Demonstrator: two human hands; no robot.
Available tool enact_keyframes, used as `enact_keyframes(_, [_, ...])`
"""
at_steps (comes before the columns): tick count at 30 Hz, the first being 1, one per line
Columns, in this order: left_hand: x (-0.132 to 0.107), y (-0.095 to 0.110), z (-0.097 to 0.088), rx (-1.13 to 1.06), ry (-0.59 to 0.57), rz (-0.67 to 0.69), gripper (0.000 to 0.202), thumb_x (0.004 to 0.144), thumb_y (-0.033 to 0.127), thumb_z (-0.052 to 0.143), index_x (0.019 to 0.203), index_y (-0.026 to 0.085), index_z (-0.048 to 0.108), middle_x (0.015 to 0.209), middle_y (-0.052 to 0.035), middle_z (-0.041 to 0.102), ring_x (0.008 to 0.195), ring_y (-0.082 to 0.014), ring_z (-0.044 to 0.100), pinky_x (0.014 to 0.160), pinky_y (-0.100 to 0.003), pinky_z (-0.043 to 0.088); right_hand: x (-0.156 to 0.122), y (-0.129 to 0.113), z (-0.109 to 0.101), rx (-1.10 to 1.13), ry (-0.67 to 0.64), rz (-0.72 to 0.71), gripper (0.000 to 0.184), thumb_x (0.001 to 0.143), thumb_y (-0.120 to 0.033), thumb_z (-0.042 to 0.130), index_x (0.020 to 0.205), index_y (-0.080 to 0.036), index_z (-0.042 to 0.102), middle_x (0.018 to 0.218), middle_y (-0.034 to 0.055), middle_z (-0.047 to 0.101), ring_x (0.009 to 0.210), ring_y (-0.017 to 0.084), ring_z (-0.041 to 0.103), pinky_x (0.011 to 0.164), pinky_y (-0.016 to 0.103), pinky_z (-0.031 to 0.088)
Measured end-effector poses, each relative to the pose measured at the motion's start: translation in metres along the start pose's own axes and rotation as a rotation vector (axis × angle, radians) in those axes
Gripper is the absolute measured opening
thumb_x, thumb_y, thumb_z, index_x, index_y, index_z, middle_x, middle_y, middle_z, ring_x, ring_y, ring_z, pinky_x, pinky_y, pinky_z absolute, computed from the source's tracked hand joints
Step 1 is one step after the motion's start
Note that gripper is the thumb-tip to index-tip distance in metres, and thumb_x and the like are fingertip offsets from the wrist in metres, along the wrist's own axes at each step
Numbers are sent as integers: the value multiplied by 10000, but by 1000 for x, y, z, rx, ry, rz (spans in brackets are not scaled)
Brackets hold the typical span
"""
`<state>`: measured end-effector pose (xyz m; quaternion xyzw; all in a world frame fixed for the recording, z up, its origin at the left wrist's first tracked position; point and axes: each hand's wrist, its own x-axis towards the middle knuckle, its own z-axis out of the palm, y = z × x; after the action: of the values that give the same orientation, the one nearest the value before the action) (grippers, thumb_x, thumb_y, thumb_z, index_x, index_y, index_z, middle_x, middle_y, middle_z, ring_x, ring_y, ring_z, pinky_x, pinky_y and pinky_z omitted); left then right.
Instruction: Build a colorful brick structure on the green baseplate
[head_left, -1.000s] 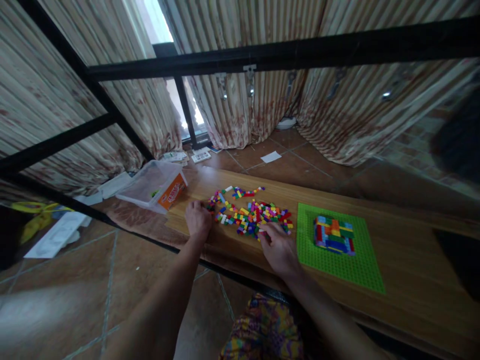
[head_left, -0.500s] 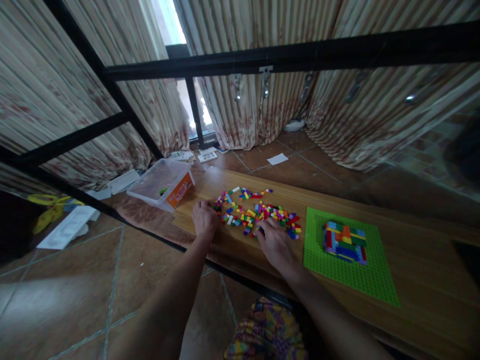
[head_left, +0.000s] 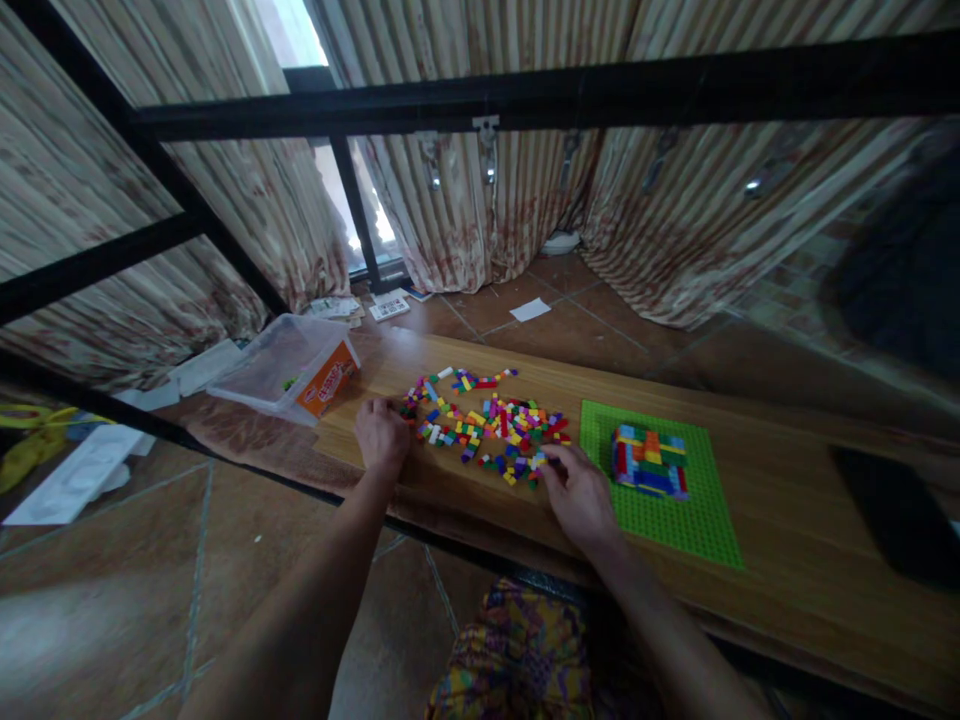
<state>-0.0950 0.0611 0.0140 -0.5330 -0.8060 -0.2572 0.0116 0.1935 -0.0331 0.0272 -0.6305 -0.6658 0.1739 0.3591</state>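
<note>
A scatter of small coloured bricks [head_left: 487,425] lies on a long wooden board [head_left: 787,510]. My left hand [head_left: 381,436] rests curled at the left edge of the scatter, fingers bent down on the wood. My right hand [head_left: 579,497] sits at the scatter's right end with fingertips pinched near a few bricks; what is between them is too small to name. Right of that hand lies a green baseplate [head_left: 705,520] bearing a low multicoloured block build [head_left: 649,462].
A clear plastic tub with an orange label [head_left: 289,368] stands at the board's left end. A dark flat object [head_left: 896,515] lies at the far right. Black metal bars [head_left: 525,95] cross above, striped curtains hang behind, and papers lie on the tiled floor.
My right hand has shifted right along the near edge of the scatter, toward the baseplate. My left hand stays at the left edge. The view has swung slightly.
</note>
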Motion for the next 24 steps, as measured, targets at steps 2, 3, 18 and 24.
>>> enact_keyframes(2, [0,0,0,6,-3,5,271,870,152,427,956,152,684,1021,-141,623,1006,-276,569,861,-375,437,-4,3,-2,14,7,5,252,873,-231,453,1029,-215,650,997,68,690,894,206,649,827,351,502])
enact_keyframes(3, [0,0,0,8,-6,5,270,870,154,427,955,152,683,1021,-140,622,1005,-276,568,859,-374,437,-6,5,-3,16,8,5,255,872,-220,449,1027,-210,650,990,71,691,895,207,650,831,351,503])
enact_keyframes(18, [1,0,1,11,0,-9,247,854,175,453,964,156,673,1046,-143,611,1031,-287,552,883,-399,436,-16,3,-12,-53,42,4,281,860,-177,455,1061,-154,650,1013,116,677,941,238,639,878,384,499])
enact_keyframes(24, [2,0,1,28,10,13,259,861,192,449,966,145,682,1046,-148,623,1019,-291,563,877,-393,439,-16,6,-12,-71,53,-3,270,865,-192,464,1052,-152,655,975,110,678,903,240,640,842,388,507])
